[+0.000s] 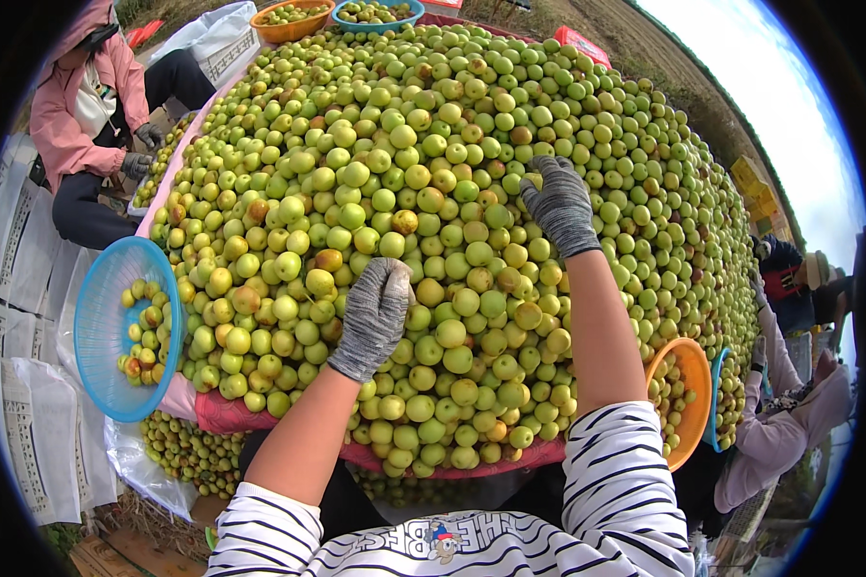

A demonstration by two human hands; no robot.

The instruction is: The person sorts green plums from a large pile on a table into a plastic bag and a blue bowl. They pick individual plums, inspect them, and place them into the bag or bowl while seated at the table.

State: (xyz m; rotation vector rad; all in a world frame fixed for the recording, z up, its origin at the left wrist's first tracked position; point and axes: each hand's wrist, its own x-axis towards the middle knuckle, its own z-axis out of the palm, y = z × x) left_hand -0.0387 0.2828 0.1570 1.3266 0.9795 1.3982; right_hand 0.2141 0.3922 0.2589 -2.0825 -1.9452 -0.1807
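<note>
Fruit [450,334] lies heaped ahead — some sits in the blue basket [101,317], most seemingly remains to be handled — with left hand [375,317] and right hand [560,204] curled over it, whether clamped on any I cannot tell.

Round green fruits [450,334] heaped high, some apparently brown-blushed
</note>
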